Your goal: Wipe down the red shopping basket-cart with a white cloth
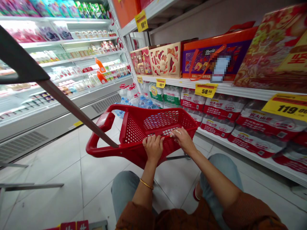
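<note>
A red plastic shopping basket with perforated sides and a looped end stands in front of my knees. My left hand has its fingers curled over the near rim of the basket. Farther right along that same rim, my right hand is closed with its fingertips on the edge. Something small and whitish shows at the right fingers, too unclear to name. A long grey handle bar slants from the basket's left side up to a dark grip. Through the holes, the basket's floor is only partly visible.
On the right, a shelf bears gift boxes above shrink-wrapped bottled water. A lit refrigerated display lines the left. Large water bottles stand behind the basket. Metal legs lie at lower left on the tiled floor.
</note>
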`<state>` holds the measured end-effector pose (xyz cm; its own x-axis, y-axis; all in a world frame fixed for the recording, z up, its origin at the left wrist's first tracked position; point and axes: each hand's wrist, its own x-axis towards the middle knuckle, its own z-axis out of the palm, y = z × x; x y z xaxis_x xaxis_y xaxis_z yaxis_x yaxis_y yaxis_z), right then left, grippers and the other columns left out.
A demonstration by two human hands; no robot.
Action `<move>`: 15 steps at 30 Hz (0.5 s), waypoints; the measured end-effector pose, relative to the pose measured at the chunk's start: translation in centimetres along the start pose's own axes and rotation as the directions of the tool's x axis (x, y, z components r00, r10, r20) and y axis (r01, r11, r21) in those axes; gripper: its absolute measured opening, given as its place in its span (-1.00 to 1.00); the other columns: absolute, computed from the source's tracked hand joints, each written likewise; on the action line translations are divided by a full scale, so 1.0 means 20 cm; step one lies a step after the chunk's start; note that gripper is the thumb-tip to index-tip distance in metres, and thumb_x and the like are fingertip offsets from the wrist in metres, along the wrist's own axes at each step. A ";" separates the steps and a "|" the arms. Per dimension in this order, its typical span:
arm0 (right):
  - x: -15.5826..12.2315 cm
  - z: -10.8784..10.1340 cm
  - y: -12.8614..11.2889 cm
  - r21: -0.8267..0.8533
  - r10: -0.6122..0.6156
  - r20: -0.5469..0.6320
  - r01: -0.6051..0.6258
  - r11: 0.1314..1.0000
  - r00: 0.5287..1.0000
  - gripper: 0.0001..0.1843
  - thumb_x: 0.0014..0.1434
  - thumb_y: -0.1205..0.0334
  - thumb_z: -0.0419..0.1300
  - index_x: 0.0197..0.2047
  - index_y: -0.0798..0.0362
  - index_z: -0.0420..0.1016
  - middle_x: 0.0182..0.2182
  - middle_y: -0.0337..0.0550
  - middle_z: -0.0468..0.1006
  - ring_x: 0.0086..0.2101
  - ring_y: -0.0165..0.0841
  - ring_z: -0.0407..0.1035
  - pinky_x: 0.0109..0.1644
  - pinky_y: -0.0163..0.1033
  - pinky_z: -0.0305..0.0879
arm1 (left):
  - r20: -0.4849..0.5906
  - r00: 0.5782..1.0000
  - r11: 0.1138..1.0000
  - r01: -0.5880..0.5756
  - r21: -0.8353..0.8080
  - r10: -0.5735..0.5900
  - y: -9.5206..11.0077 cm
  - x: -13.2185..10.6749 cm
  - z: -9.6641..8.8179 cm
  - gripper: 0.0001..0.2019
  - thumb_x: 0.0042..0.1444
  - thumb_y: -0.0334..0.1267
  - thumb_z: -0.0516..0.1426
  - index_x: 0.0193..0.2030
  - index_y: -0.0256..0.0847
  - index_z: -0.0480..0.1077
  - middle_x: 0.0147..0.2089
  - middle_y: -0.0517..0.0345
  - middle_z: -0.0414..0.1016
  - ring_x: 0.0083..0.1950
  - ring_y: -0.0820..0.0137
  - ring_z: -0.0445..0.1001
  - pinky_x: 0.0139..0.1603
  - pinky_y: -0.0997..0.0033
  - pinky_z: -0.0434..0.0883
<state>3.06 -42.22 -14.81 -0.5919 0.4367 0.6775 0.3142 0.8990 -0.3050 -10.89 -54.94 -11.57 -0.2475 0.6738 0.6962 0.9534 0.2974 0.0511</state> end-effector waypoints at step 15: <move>0.00 0.08 -0.09 -0.031 -0.115 0.042 0.116 0.993 0.993 -0.64 0.31 0.32 0.07 0.15 -0.03 0.40 -0.10 -0.09 0.53 -0.08 -0.28 0.33 0.27 0.09 0.13 | -0.022 1.000 0.999 -0.017 -0.027 0.017 -0.05 0.00 -0.02 -0.77 0.27 -0.11 0.07 -0.28 -0.09 0.51 -0.39 0.17 0.54 -0.25 0.28 0.37 0.01 0.15 0.07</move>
<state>1.31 -43.75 -15.30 -0.6550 0.3318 0.6789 0.2660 0.9422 -0.2038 -11.72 -55.36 -11.32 -0.2278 0.6638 0.7123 0.9618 0.2676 0.0582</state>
